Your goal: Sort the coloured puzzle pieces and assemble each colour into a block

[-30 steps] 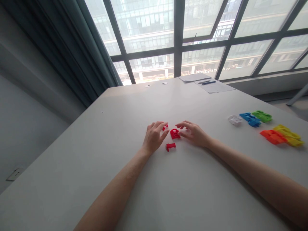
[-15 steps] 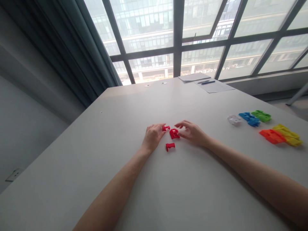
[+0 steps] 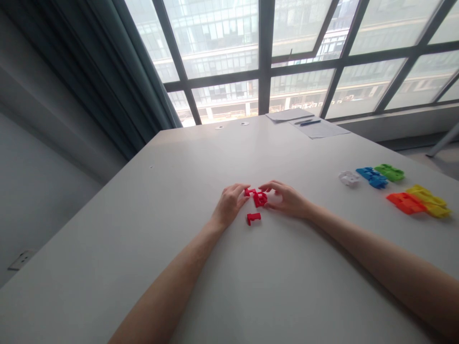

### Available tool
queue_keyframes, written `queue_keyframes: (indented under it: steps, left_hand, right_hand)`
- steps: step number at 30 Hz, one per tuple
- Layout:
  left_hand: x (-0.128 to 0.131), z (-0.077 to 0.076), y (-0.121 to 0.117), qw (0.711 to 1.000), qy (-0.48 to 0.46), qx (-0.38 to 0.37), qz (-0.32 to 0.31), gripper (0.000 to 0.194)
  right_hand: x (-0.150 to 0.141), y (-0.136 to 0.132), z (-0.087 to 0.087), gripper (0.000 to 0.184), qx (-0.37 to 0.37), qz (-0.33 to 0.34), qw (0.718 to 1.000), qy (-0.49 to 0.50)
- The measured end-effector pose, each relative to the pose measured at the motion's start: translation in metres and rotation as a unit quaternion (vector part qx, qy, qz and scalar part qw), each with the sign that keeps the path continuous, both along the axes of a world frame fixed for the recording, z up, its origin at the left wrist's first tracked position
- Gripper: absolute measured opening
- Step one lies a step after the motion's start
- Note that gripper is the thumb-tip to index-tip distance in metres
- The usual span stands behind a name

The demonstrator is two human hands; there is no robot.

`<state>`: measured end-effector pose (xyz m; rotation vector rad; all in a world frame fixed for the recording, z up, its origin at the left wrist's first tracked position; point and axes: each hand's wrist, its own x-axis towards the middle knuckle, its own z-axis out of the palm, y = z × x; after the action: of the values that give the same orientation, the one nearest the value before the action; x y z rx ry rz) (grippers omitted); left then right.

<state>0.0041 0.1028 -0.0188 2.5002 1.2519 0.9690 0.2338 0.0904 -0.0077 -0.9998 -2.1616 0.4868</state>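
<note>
A larger red plastic piece [image 3: 260, 199] with an openwork frame rests on the white table [image 3: 222, 267]. My right hand [image 3: 283, 198] curls about its right side, thumb at the near edge and index finger at the far edge. From the left, my left hand [image 3: 229, 203] has thumb and fingertips around the end of a small red plastic piece [image 3: 251, 192]. That small piece meets the larger one at its left; whether they are joined cannot be made out. Nearer to me lies a second small red piece [image 3: 254, 217], L-shaped, with neither hand on it.
Off to the right sit plastic assemblies: white [image 3: 349, 178], blue [image 3: 373, 177], green [image 3: 390, 172], orange [image 3: 406, 203] and yellow [image 3: 430, 200]. Papers [image 3: 324, 130] and pens [image 3: 309, 123] lie at the table's far edge, before the window. A dark curtain [image 3: 118, 81] hangs at left.
The small red piece in my left hand has moved right, up against the larger one. My right thumb has slid toward the larger piece's near edge, and that piece has shifted slightly.
</note>
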Motion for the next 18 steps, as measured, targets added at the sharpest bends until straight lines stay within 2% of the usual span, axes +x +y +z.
queue_keyframes:
  steps: [5, 11, 18]
  left_hand:
    - [0.0011, 0.0028, -0.0014, 1.000, 0.000, 0.006, -0.005, 0.018]
    - [0.0013, 0.0038, -0.0022, 1.000, -0.008, 0.001, -0.001, 0.018]
    - [0.0010, 0.0029, -0.0016, 0.999, -0.017, 0.008, -0.046, 0.022]
  right_hand:
    - [0.0006, 0.0001, -0.0006, 0.030, -0.003, 0.004, 1.000, 0.001]
    - [-0.0008, -0.0011, -0.0006, 0.027, -0.014, 0.001, 1.000, 0.004]
    - [-0.0013, -0.0024, 0.0009, 0.026, -0.022, 0.003, 1.000, 0.000]
